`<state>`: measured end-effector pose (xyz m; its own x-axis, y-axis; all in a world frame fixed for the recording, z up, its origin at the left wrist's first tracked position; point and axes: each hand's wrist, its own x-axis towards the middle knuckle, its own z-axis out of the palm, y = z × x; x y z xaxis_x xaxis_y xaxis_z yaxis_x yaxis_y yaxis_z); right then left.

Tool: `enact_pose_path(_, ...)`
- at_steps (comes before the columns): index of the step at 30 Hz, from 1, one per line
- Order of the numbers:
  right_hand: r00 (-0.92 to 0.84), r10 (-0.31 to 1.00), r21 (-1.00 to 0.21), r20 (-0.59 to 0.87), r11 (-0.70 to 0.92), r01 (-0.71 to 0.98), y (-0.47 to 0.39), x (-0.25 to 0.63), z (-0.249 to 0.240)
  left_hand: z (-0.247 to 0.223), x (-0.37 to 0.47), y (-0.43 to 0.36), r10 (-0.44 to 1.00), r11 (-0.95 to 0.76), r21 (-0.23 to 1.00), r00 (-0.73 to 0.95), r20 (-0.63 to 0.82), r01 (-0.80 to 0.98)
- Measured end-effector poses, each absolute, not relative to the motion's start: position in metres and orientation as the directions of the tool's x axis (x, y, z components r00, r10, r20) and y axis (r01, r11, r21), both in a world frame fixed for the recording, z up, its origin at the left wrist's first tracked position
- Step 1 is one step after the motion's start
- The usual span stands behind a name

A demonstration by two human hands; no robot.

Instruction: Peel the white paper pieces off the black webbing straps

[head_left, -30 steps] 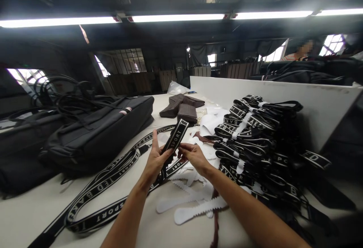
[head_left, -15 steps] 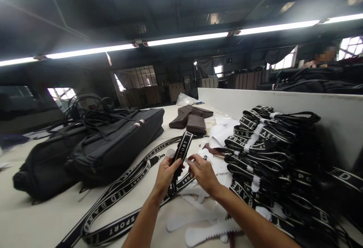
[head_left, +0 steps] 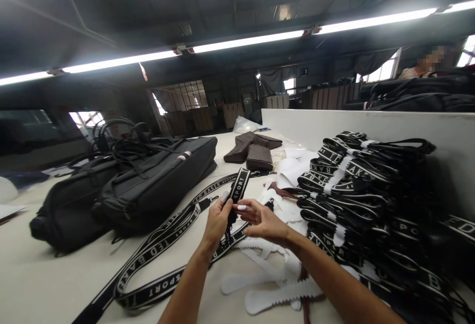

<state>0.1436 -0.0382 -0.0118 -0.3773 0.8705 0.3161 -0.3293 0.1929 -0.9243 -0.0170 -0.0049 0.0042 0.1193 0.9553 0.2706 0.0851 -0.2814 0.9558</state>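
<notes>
Near the middle of the table, my left hand [head_left: 218, 219] is closed on a black webbing strap [head_left: 240, 185] with white lettering, its folded end pointing up. A small white piece [head_left: 224, 196] shows by the left fingertips; its full shape is hidden. My right hand [head_left: 264, 221] is beside the strap, fingers stretched toward it and thumb apart. Another bit of white shows at the right fingertips, too small to name. The strap's long loop [head_left: 148, 259] runs across the table to the left, with a clip at one part.
A pile of bundled lettered straps [head_left: 349, 190], tied with white strips, stands at right before a white partition [head_left: 371, 121]. White notched strips [head_left: 274, 297] lie in front. Black bags [head_left: 159, 180] stand at left, brown pouches [head_left: 260, 157] farther back. A person [head_left: 419, 70] is at far right.
My right hand has gone from bent, pinching fingers to stretched fingers with the thumb apart, closer to the strap. My left hand still grips the strap. The camera view has shifted slightly.
</notes>
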Motion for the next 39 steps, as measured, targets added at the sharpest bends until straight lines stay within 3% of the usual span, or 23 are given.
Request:
enact_pose_path(2,-0.355,0.862,-0.923,0.361,0.278,-0.265,-0.039,0.144,-0.014,0.006,-0.020,-0.005,0.958,-0.270,0.959,0.126,0.258,0.091)
enact_pose_path(4,-0.237,0.871,-0.902,0.430,0.427,-0.067,-0.039,0.146,-0.015,0.006,-0.020,-0.006,0.960,-0.249,0.963,0.154,0.232,0.099)
enact_pose_path(7,-0.064,0.797,-0.738,0.601,0.584,0.340,-0.038,0.151,-0.017,0.005,-0.016,-0.008,0.960,-0.210,0.972,0.213,0.184,0.109)
enact_pose_path(10,-0.013,0.669,-0.572,0.743,0.646,0.506,-0.037,0.155,-0.018,0.003,-0.011,-0.009,0.940,-0.229,0.963,0.289,0.180,0.145)
enact_pose_path(13,-0.017,0.604,-0.515,0.797,0.693,0.504,-0.040,0.152,-0.019,0.003,-0.008,-0.012,0.866,-0.420,0.880,0.387,0.317,0.221)
enact_pose_path(16,0.051,0.634,-0.578,0.772,0.666,0.472,-0.043,0.146,-0.018,0.000,-0.005,-0.015,0.807,-0.539,0.804,0.426,0.408,0.251)
enact_pose_path(20,0.127,0.709,-0.694,0.693,0.610,0.382,-0.042,0.143,-0.016,-0.008,-0.001,-0.015,0.827,-0.518,0.820,0.387,0.408,0.244)
enact_pose_path(30,0.131,0.808,-0.789,0.575,0.505,0.350,-0.038,0.146,-0.018,-0.013,0.009,-0.024,0.859,-0.496,0.758,0.108,0.501,0.424)
enact_pose_path(35,0.092,0.870,-0.829,0.484,0.422,0.367,-0.034,0.153,-0.014,-0.017,0.009,-0.025,0.872,-0.483,0.758,0.159,0.463,0.438)
enact_pose_path(39,0.002,0.917,-0.884,0.399,0.384,0.268,-0.028,0.158,-0.015,-0.016,0.004,-0.024,0.824,-0.559,0.600,0.300,0.482,0.573)
